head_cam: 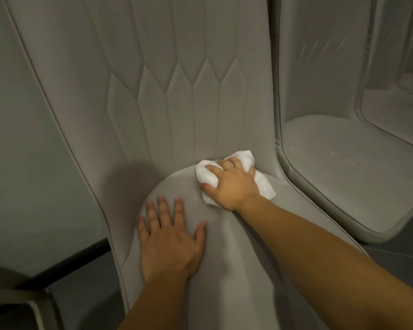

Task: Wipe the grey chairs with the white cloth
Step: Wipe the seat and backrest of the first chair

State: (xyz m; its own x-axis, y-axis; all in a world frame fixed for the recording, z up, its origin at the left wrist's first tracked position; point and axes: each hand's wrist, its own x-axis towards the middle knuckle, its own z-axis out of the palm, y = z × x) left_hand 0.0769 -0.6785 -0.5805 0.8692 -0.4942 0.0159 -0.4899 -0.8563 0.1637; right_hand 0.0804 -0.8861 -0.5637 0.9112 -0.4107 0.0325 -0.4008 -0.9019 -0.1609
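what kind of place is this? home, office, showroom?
Can't tell for certain; likely an indoor dining or seating area. Two matching grey upholstered chairs stand side by side on a dark floor, against a plain wall.

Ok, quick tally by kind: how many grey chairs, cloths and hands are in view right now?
Grey chairs: 2, the near chair and the chair beside it
White cloth: 1
Hands: 2, left hand and right hand
Total: 5

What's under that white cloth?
The white cloth lies on the grey chair's seat, near the backrest crease. The right hand grips it; the fabric directly beneath is hidden.
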